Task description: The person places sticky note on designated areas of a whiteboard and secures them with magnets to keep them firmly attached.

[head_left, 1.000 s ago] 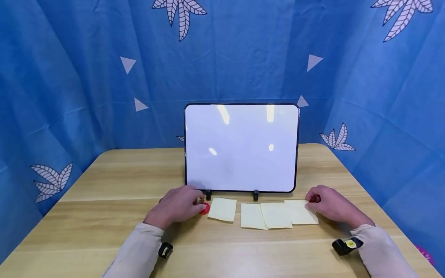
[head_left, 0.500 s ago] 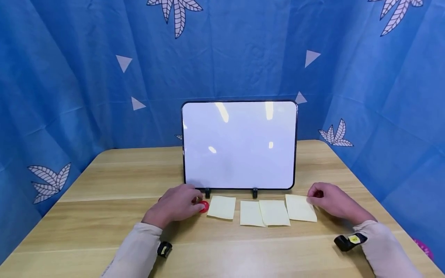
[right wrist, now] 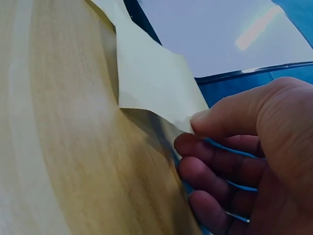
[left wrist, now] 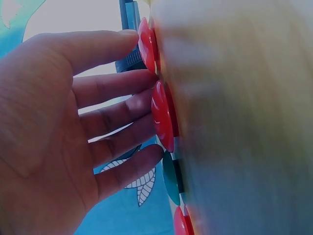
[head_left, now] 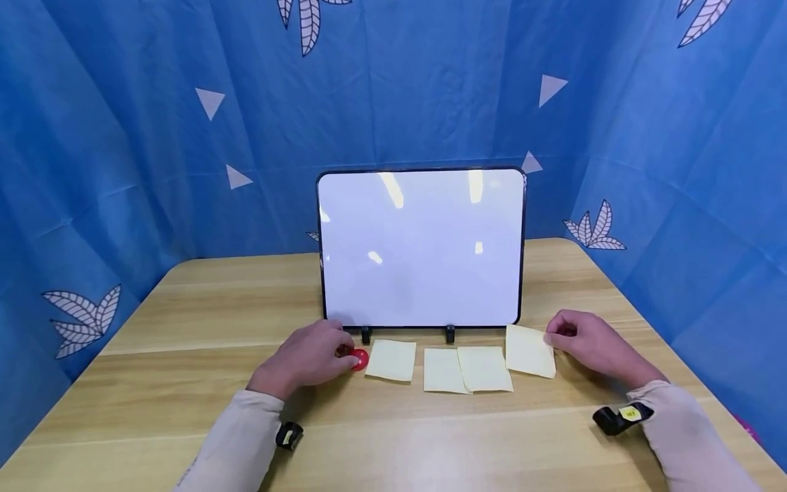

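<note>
Sticky note (head_left: 529, 351) lifted higher, four o'clock of whiteboard (head_left: 421, 249), pinched by right hand (head_left: 589, 344), relaxed left hand (head_left: 304, 359) touching red magnet (head_left: 361, 359)

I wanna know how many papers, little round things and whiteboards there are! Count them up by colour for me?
Pale yellow papers: 4
Red round things: 3 in view
Bluish-green round thing: 1 in view
Whiteboard: 1
Total: 9 that show; more round things could be out of sight.
</note>
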A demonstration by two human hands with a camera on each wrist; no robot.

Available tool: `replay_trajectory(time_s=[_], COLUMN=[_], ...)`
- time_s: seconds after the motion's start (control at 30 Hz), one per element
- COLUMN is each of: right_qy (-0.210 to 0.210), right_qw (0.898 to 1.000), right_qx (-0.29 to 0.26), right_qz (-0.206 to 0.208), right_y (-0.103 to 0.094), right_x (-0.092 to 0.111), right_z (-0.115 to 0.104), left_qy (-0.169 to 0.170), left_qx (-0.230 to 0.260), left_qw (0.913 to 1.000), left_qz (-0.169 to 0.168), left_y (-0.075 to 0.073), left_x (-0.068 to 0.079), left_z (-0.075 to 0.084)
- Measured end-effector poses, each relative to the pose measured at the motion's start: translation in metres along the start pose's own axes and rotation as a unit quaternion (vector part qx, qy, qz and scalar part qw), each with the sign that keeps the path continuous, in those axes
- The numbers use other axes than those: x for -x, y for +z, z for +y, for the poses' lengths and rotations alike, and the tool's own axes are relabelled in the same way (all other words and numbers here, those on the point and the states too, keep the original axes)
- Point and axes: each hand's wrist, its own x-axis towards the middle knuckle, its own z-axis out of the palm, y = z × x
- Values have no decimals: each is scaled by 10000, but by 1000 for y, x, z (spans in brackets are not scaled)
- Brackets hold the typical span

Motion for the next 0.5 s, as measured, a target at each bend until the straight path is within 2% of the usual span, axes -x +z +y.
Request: replay_trajectory(time_s=[0.5], right_qy=[195], right_qw=[9957], right_qx=[-808], right_qz=[413], right_y=[-2], right_x=[-1], right_z=[-2], left_qy=[-29], left_qx=[-48], left_qw=[9999], left_qz=[-98], left_y=[-2], left_x=[-1], left_z=[-1])
